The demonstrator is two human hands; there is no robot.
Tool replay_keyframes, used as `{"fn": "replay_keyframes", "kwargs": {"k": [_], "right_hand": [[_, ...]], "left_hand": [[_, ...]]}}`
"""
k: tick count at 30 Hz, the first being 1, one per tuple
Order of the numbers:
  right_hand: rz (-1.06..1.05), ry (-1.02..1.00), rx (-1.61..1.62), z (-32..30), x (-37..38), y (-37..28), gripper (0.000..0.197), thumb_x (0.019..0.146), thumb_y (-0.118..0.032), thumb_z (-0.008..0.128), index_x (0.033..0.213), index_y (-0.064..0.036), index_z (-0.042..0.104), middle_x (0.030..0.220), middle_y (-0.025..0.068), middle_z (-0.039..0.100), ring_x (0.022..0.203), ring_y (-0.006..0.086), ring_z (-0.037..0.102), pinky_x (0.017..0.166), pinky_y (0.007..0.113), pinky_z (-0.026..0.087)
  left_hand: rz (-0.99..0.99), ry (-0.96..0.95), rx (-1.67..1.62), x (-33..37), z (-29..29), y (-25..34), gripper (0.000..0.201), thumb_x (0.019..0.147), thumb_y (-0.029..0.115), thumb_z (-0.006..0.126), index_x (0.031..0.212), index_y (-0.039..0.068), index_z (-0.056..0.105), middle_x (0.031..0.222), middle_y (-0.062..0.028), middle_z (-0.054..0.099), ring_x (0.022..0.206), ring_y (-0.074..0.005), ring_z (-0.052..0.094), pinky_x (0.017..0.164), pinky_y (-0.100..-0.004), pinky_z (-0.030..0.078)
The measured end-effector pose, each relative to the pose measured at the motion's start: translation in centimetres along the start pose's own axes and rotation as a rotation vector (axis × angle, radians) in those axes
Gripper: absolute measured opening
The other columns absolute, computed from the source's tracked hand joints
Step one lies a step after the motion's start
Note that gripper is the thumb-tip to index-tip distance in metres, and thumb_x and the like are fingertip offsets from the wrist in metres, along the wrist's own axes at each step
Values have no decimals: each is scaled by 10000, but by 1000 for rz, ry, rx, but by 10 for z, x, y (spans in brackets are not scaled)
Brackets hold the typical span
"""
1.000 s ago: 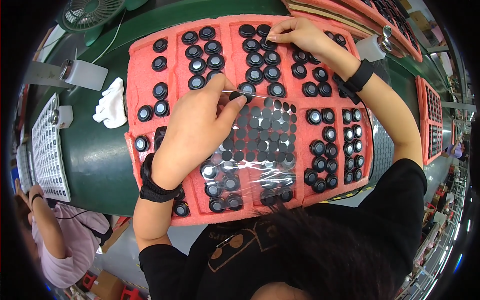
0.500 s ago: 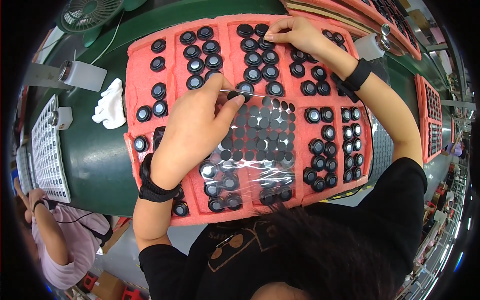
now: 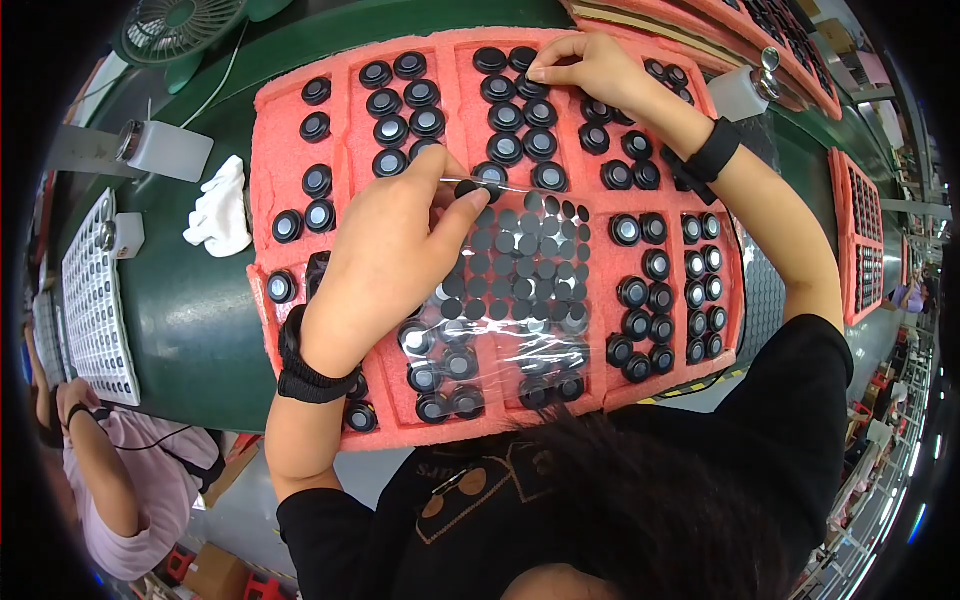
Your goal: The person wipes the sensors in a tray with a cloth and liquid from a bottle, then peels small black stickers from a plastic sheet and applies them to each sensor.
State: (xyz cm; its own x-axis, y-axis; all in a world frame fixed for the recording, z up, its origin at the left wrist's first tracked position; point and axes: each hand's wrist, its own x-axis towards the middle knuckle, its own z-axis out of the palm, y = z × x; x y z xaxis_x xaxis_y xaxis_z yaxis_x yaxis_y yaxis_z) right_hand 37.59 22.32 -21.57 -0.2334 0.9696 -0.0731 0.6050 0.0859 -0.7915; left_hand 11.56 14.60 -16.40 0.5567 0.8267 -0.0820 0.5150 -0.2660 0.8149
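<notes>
My left hand [image 3: 385, 240] is closed, thumb against fingers, on the upper edge of a clear plastic sheet [image 3: 495, 345] dotted with rows of round black stickers [image 3: 503, 242]. The sheet hangs over a pink foam tray [image 3: 285, 62], and parts underneath show through it. At the tray's far side my right hand [image 3: 590, 68] is closed in a pinch, fingertips down at a round black part [image 3: 535, 88]. What sits between those fingertips is too small to make out. Several similar round parts [image 3: 506, 118], many with pale centres, stand in the tray's compartments.
Left of the tray lie a crumpled white cloth [image 3: 220, 212] and a white bottle [image 3: 170, 150] on the green table [image 3: 185, 310]. Another bottle [image 3: 738, 95] stands at the far right corner, near more pink trays [image 3: 858, 235]. A green fan [image 3: 180, 30] is at the back left. A co-worker [image 3: 130, 480] sits at the left.
My two hands and the sheet stay almost where they were. At the left edge the co-worker's arm and hands have shifted slightly.
</notes>
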Motion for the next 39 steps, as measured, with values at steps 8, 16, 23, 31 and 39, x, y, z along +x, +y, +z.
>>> {"fn": "replay_keyframes", "kwargs": {"k": [8, 16, 23, 31, 39], "right_hand": [[-108, -9, -62, 2, 3, 10, 126, 791, -72, 620, 888, 8, 631, 850, 30, 603, 804, 110, 576, 768, 233, 455], [-64, 168, -85, 5, 8, 15, 143, 826, -89, 582, 951, -24, 608, 867, 24, 570, 848, 89, 528, 757, 220, 429], [-149, 9, -85, -4, -4, 17, 151, 849, -93, 540, 957, -32, 625, 934, 25, 564, 867, 118, 526, 799, 241, 411], [-272, 107, -403, 8, -14, 8, 212, 814, -24, 518, 999, -13, 620, 958, 60, 553, 926, 189, 535, 821, 266, 415], [-263, 95, -294, 1, -19, 7, 268, 806, -2, 499, 1036, -54, 626, 1005, 63, 545, 937, 195, 534, 817, 266, 417]], "left_hand": [[4, -7, -9, 0, 1, -2, 140, 843, 109, 552, 900, -8, 500, 637, -68, 523, 590, -113, 486, 562, -244, 394], [25, 25, 25, 1, 2, -2, 172, 817, 144, 577, 855, -5, 500, 655, -136, 578, 611, -244, 562, 549, -330, 429], [49, 37, 43, -2, 3, -6, 173, 843, 134, 565, 907, -7, 489, 642, -77, 525, 589, -118, 488, 563, -250, 398], [10, 6, 35, -1, 1, -3, 175, 845, 135, 565, 911, -8, 489, 646, -70, 515, 590, -116, 475, 566, -255, 399], [38, 15, 19, -1, 2, -5, 159, 843, 130, 565, 902, -1, 498, 626, -58, 493, 580, -102, 448, 556, -248, 390]]}}
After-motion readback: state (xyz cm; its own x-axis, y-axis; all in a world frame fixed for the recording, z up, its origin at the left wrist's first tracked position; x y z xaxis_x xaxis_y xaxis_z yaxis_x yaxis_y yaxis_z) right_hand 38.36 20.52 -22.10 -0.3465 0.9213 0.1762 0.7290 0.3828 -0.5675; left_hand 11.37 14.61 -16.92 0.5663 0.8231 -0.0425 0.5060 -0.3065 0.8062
